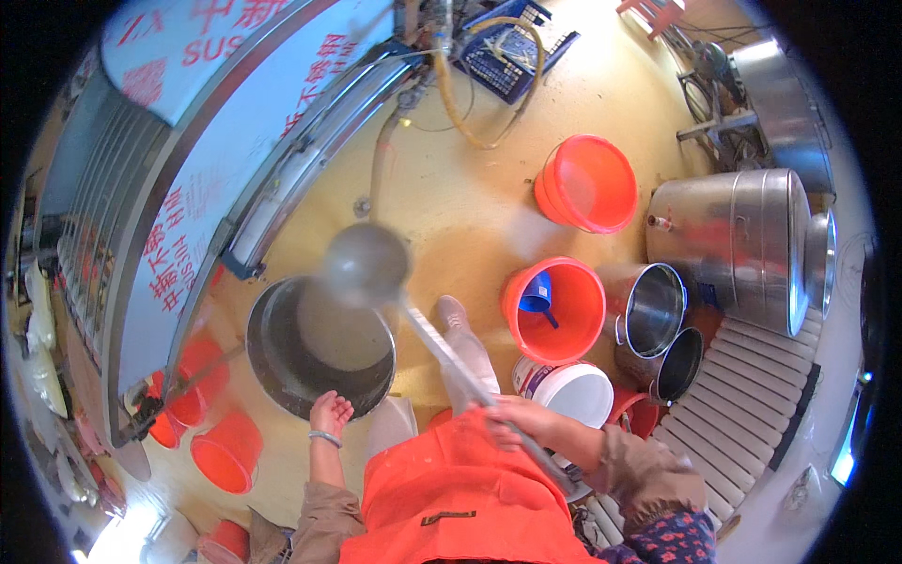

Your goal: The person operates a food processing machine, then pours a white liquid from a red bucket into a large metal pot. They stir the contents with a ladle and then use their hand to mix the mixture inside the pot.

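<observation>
Long-handled grey metal ladle (432,336), its bowl blurred, is by the far rim of a large round dark metal pot (274,352); the right hand (512,422) grips its handle, the left hand (331,414), empty and half-uncurled, is at the near rim.

Inside the red bucket (587,305), a blue scoop (536,293). Just beyond that bucket, a second red pail (592,183); on its near side, a white tub (581,393). To its right, two metal pots (656,310), then a large steel tank (733,230). Well beyond it, toward the upper left, a dark blue crate (512,85) and a yellowish hose (449,85).
</observation>
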Available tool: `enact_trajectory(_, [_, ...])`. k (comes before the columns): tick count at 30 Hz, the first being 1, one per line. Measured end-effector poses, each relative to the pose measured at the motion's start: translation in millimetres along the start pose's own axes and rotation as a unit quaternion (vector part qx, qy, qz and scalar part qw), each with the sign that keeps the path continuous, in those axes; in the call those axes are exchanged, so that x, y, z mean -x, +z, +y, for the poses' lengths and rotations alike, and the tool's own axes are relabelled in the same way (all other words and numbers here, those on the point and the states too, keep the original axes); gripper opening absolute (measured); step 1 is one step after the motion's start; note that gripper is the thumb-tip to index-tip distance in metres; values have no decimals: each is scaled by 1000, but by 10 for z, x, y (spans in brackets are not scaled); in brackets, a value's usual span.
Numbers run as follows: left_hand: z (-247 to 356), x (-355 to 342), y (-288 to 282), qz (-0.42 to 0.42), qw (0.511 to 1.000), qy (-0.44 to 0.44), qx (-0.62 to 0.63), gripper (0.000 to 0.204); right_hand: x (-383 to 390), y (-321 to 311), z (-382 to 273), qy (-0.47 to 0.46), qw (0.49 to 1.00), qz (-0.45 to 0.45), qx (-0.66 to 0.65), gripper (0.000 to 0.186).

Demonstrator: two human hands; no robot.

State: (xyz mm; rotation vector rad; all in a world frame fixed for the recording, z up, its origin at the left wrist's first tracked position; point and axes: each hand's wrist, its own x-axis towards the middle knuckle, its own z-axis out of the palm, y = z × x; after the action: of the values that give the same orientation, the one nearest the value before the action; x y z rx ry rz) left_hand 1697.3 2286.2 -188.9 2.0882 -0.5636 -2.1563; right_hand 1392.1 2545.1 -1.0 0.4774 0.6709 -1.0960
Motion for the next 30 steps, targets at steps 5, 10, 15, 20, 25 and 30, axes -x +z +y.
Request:
enact_trajectory(5, [-96, -304, 273, 19, 989, -10, -144, 24, 973, -800, -458, -219, 944, 232, 82, 40])
enact_trajectory(10, [-126, -784, 555, 60, 966, -5, -252, 25, 707, -2404, -2012, -314, 915, 254, -25, 23])
enact_trajectory(15, [-147, -1223, 605, 95, 937, 29, -334, 20, -15, -3854, -3438, -334, 906, 173, -195, 7])
enact_trajectory(20, [-145, -1451, 625, 96, 895, 27, -436, 28, -357, -4615, -3781, -316, 891, 113, -306, 29])
enact_trajectory(25, [-18, -1600, 610, -46, 469, 147, -870, 28, -506, -4203, -3390, -499, 795, 222, -263, 28])
enact_trajectory(30, [-83, -2069, 246, -12, 642, 107, -759, 32, -1253, -2471, -2146, -368, 881, 294, -36, 26])
